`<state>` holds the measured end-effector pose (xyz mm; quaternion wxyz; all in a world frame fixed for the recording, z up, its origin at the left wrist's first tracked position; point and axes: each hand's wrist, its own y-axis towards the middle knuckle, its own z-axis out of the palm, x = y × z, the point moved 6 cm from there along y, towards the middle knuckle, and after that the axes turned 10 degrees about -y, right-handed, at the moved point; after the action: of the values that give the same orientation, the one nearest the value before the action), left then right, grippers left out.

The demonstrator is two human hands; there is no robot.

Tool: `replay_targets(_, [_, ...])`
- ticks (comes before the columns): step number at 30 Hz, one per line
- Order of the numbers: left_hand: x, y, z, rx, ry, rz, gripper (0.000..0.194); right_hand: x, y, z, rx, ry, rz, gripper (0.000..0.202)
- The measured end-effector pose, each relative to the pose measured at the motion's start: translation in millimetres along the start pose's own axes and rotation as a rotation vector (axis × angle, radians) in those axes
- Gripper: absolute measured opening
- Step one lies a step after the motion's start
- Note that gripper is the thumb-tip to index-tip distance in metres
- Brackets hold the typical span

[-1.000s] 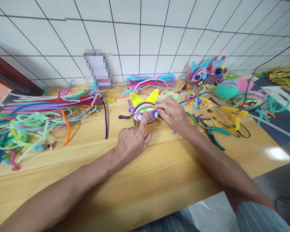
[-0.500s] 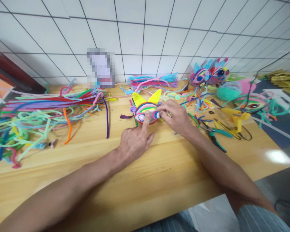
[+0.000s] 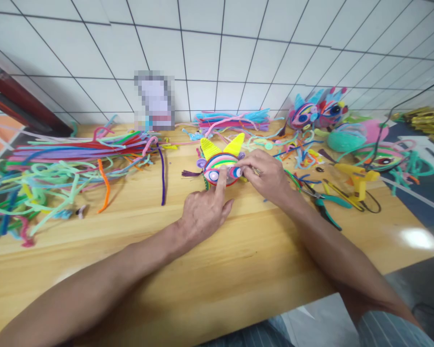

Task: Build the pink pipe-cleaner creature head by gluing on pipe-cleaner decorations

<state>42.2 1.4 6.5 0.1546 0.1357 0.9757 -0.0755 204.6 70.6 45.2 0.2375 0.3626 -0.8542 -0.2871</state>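
A pipe-cleaner animal face (image 3: 223,159) lies on the wooden table, with yellow pointed ears, striped rainbow bands and coiled round eyes. My left hand (image 3: 204,212) presses its outstretched index finger on the middle of the face, between the eyes; the thumb stands apart and the other fingers curl. At the blue and pink right eye (image 3: 236,172), thumb and index of my right hand (image 3: 265,173) pinch together at its outer edge. Those fingertips cover part of the face's right side. A dark purple tassel (image 3: 191,173) sticks out on the left.
Pipe cleaners (image 3: 83,149) are heaped at left, with another bundle (image 3: 235,120) by the tiled wall. Pliers (image 3: 329,207) and a yellow glue gun (image 3: 358,179) lie right of my right forearm. Finished colourful faces (image 3: 304,115) stand behind. A blurred-out object (image 3: 157,101) leans on the wall.
The view has shifted slightly, so everything sits a little further right. My left index finger stays on the face, and my right fingers remain pinched at the right eye.
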Motion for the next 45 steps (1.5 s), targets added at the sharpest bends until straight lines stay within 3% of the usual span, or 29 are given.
replay_targets(19, [2, 2, 7.0, -0.027, -0.035, 0.035, 0.086, 0, -1, 1, 0.026, 0.008, -0.019, 0.023])
replay_targets(24, [2, 2, 6.6, -0.083, -0.066, 0.056, 0.084, 0, 0, 0, 0.034, 0.010, -0.010, 0.024])
replay_targets(28, [4, -4, -7.6, -0.271, -0.074, 0.130, 0.080, 5, 4, -13, 0.002, 0.012, -0.041, 0.023])
replay_targets(32, [1, -24, -41.1, -0.612, -0.059, 0.315, 0.048, 26, 6, -33, 0.032, 0.021, -0.113, 0.023])
replay_targets(34, [0, -34, -53.7, -0.686, -0.092, 0.373, 0.035, 43, 2, -43, 0.047, 0.019, -0.163, 0.025])
replay_targets(36, [-1, -37, -58.7, -0.638, -0.169, 0.405, 0.029, 58, -6, -51, 0.063, -0.004, -0.188, 0.027])
replay_targets(38, [-4, -37, -55.3, -0.499, -0.256, 0.427, 0.032, 66, -18, -57, 0.092, -0.025, -0.161, 0.028])
replay_targets(41, [-11, -35, -37.9, -0.208, -0.313, 0.384, 0.035, 71, -45, -61, 0.126, -0.010, -0.070, 0.025])
replay_targets(45, [-27, -40, -16.3, 0.040, -0.475, 0.381, 0.035, 79, -85, -58, 0.146, 0.042, 0.006, 0.021])
